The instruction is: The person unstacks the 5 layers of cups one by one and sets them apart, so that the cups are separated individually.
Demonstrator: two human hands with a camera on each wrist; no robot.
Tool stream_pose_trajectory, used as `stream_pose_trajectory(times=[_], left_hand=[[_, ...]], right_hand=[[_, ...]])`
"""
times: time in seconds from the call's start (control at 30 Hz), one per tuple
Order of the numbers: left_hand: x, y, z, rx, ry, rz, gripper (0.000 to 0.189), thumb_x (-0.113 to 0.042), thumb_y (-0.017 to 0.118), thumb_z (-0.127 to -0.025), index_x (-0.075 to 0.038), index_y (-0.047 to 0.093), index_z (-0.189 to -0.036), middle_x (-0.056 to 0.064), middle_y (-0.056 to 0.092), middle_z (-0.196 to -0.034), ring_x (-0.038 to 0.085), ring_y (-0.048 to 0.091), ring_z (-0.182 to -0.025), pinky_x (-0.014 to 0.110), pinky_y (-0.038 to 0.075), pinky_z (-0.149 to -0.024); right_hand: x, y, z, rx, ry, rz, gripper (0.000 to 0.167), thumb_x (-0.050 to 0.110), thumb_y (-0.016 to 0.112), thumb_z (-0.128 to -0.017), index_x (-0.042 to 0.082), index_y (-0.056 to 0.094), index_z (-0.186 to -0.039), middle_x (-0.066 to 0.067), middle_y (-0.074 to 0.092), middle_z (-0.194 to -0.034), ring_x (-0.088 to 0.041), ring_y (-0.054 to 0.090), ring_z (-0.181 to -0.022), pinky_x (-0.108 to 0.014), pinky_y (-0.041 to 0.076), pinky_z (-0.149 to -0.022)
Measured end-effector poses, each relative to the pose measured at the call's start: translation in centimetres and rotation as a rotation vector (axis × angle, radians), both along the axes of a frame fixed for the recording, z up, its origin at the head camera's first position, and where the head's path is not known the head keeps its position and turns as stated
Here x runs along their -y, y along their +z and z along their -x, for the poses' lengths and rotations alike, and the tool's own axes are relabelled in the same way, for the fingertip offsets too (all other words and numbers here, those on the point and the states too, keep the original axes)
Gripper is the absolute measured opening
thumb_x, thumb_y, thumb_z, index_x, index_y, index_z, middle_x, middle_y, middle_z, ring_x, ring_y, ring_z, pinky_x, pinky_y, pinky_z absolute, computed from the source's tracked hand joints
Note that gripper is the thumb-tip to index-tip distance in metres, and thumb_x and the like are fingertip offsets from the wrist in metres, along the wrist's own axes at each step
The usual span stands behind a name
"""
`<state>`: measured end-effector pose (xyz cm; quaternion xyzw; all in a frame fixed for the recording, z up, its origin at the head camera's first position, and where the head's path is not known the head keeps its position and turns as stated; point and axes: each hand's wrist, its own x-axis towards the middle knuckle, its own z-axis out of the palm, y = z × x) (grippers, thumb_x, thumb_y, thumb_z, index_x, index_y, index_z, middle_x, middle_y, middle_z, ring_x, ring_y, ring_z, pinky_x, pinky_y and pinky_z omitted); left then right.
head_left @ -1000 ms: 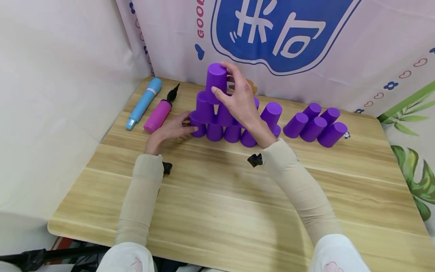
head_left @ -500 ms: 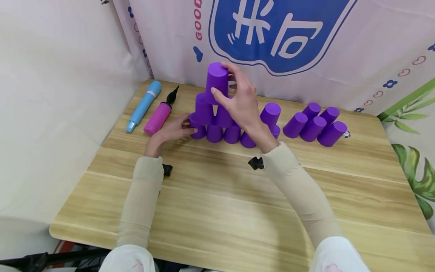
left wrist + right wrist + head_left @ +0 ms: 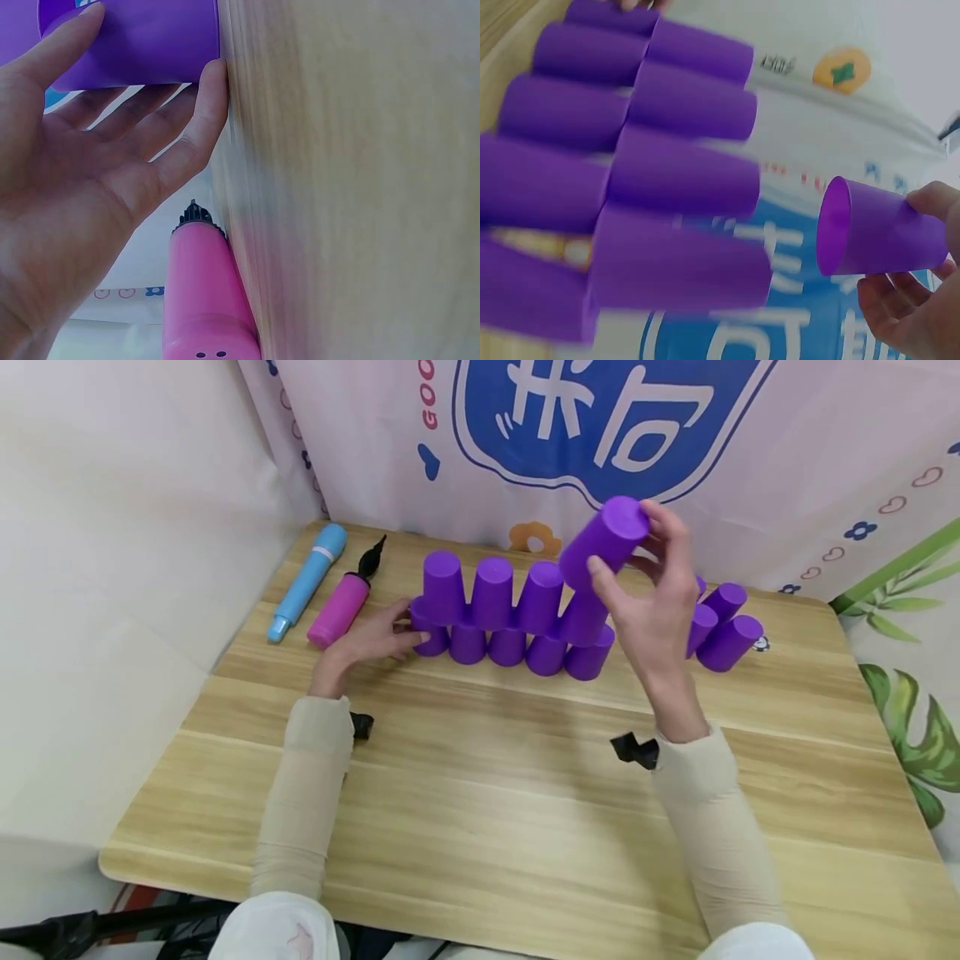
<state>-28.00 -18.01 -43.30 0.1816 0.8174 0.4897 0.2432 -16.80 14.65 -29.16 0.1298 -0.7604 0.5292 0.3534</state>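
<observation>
Purple cups stand upside down in two tiers against the cloth: a bottom row (image 3: 507, 647) of several and an upper row (image 3: 492, 593) set over its gaps. My left hand (image 3: 375, 635) touches the leftmost bottom cup (image 3: 142, 45), thumb on one side and loosely extended fingers on the other. My right hand (image 3: 660, 597) holds another purple cup (image 3: 606, 539) by its side, thumb against fingers. In the head view this cup leans and overlaps the rightmost upper cup (image 3: 583, 618). The right wrist view shows the held cup's open mouth apart from the stacked cups.
A pink hand pump (image 3: 341, 610) with a black nozzle and a light-blue tube-shaped thing (image 3: 307, 581) lie at the table's left. More purple cups (image 3: 729, 643) stand at right, partly behind my right hand. A printed cloth (image 3: 360, 460) hangs behind the wooden table (image 3: 465, 793).
My right hand has carried its cup from above the upper row's left part to the right end, where it now leans. My left hand stays at the leftmost bottom cup.
</observation>
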Motion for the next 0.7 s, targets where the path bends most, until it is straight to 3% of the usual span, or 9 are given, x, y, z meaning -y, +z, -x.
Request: stream_pose_trajectory(times=[0.27, 0.47, 0.6, 0.7], left_hand=[[0.2, 0.3, 0.2, -0.015, -0.008, 0.012, 0.067, -0.028, 0.06, -0.096, -0.015, 0.024, -0.152, 0.016, 0.041, -0.144, 0.031, 0.049, -0.122, 0.046, 0.054, -0.085], [0.3, 0.3, 0.3, -0.01, 0.002, 0.022, 0.067, -0.028, 0.06, -0.096, -0.014, 0.024, -0.151, 0.017, 0.04, -0.145, 0.032, 0.049, -0.122, 0.045, 0.054, -0.086], [0.3, 0.1, 0.3, -0.009, 0.003, 0.021, 0.068, -0.029, 0.061, -0.096, -0.014, 0.024, -0.151, 0.017, 0.04, -0.145, 0.032, 0.049, -0.123, 0.045, 0.054, -0.086], [0.0, 0.6, -0.1, 0.002, -0.005, 0.017, 0.069, -0.027, 0.06, -0.096, -0.013, 0.023, -0.152, 0.018, 0.039, -0.146, 0.033, 0.049, -0.123, 0.046, 0.054, -0.086]], right_hand=[[-5.9, -3.1, -0.6, 0.07, -0.188, 0.131, 0.057, 0.002, 0.074, -0.079, 0.011, 0.051, -0.131, -0.005, 0.057, -0.121, -0.022, 0.057, -0.107, -0.031, 0.05, -0.092], [-10.5, -7.0, -0.1, 0.156, -0.28, 0.088, 0.065, 0.009, 0.076, -0.079, 0.019, 0.049, -0.138, -0.002, 0.055, -0.123, -0.019, 0.056, -0.106, -0.028, 0.051, -0.09], [-12.7, -8.9, -0.6, 0.231, -0.327, 0.06, 0.067, 0.012, 0.076, -0.08, 0.023, 0.047, -0.14, -0.001, 0.055, -0.125, -0.018, 0.056, -0.107, -0.028, 0.051, -0.091], [-14.3, -9.8, -1.3, 0.281, -0.381, 0.042, 0.065, 0.012, 0.075, -0.08, 0.022, 0.048, -0.139, 0.0, 0.055, -0.125, -0.016, 0.056, -0.105, -0.026, 0.052, -0.087]])
